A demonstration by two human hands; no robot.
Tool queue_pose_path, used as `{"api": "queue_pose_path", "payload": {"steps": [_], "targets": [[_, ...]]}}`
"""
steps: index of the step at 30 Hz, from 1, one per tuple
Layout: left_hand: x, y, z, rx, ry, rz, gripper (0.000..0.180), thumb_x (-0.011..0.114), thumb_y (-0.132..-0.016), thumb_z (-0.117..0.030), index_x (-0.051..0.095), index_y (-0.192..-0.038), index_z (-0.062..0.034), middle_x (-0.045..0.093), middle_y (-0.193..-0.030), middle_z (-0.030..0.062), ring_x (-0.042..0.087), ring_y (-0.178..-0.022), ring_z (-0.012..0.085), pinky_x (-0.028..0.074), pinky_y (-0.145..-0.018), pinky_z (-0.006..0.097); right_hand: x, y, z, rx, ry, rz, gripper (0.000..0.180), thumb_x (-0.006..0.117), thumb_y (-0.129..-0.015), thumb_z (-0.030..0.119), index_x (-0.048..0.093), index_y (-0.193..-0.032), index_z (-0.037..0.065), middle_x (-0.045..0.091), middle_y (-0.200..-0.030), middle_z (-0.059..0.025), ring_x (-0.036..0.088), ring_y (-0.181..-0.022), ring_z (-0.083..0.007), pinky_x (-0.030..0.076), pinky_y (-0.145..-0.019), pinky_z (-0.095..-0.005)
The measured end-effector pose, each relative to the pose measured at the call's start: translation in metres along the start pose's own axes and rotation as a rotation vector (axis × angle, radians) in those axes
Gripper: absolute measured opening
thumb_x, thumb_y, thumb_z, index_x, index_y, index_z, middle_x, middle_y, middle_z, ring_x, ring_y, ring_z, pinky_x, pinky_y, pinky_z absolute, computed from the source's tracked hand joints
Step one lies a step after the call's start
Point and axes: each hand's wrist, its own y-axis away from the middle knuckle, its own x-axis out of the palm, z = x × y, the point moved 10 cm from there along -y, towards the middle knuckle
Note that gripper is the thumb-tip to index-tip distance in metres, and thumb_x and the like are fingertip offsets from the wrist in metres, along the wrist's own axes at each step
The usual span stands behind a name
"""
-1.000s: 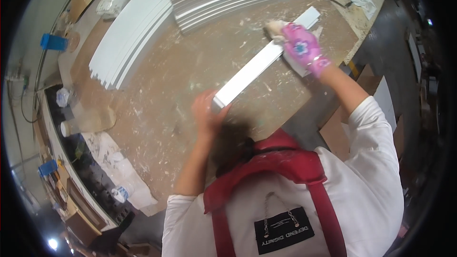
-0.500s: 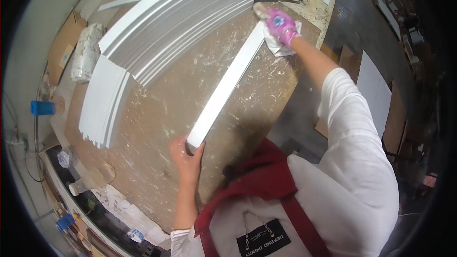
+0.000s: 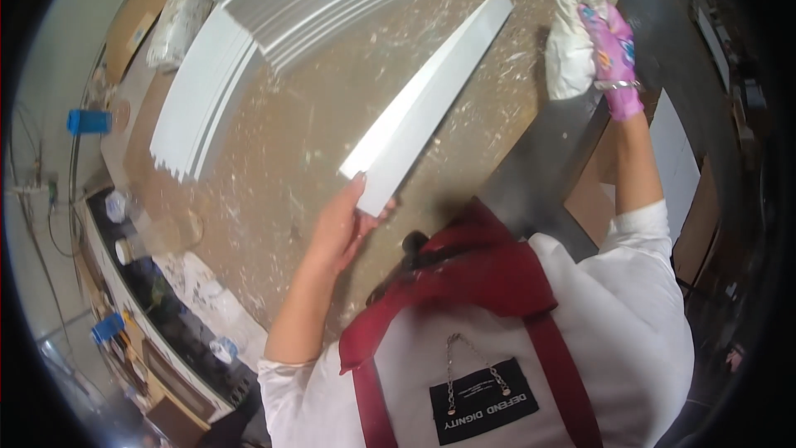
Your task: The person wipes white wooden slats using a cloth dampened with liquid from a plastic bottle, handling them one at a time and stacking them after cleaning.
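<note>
A long white strip (image 3: 435, 108) with two visible faces lies slantwise over the worktable (image 3: 290, 129). My left hand (image 3: 338, 220) is closed around its near end, thumb on top and fingers beneath. The strip looks tilted on its edge; whether its far end touches the table I cannot tell. Out to the right, past the table's edge, my right hand (image 3: 612, 54) wears a pink patterned glove and grips a crumpled white cloth (image 3: 568, 54). The cloth is apart from the strip and partly covers my fingers.
Stacked long white strips (image 3: 332, 4) fill the table's far side, with more white pieces (image 3: 203, 87) at their left end. A wrapped bundle (image 3: 181, 21), a clear bottle (image 3: 170, 236) and a blue clamp-like piece (image 3: 89, 122) sit left. Cardboard and white sheets (image 3: 672, 145) stand right.
My right hand has left the strip's far end and swung right with the cloth. My left hand has turned the strip, showing another face, and shifted slightly up and right. The view has shifted too.
</note>
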Motion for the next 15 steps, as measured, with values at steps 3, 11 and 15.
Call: {"api": "queue_pose_path", "payload": {"steps": [3, 11, 15], "targets": [[0.017, 0.009, 0.034, -0.090, 0.404, 0.030, 0.044, 0.040, -0.100, -0.034, 0.048, -0.126, 0.0006, 0.063, -0.099, 0.0131, 0.060, -0.080, 0.0183, 0.048, -0.064, 0.026, 0.076, 0.082, 0.093, -0.133, 0.104, 0.399, 0.023, 0.053, -0.093, 0.022, 0.061, -0.100, 0.002, 0.062, -0.095, -0.0040, 0.060, -0.088, -0.0140, 0.049, -0.075, -0.0278], [0.008, 0.011, 0.088, -0.115, 0.571, -0.034, 0.042, 0.040, -0.099, -0.033, 0.047, -0.125, -0.0003, 0.061, -0.106, 0.0131, 0.062, -0.090, 0.0235, 0.053, -0.071, 0.032, 0.208, 0.240, 0.089, -0.854, 0.679, 0.853, 0.024, 0.052, -0.087, 0.031, 0.063, -0.096, 0.011, 0.063, -0.091, -0.0105, 0.062, -0.086, -0.0251, 0.052, -0.078, -0.0349], [0.024, 0.008, 0.095, -0.101, 0.575, 0.134, 0.044, 0.034, -0.101, -0.037, 0.049, -0.122, -0.0006, 0.061, -0.101, 0.0131, 0.061, -0.085, 0.0222, 0.050, -0.064, 0.031, 0.187, 0.181, 0.070, -0.494, 0.396, 0.782, 0.019, 0.050, -0.088, 0.024, 0.063, -0.093, 0.010, 0.062, -0.087, -0.0120, 0.062, -0.079, -0.0268, 0.051, -0.072, -0.0387]]}}
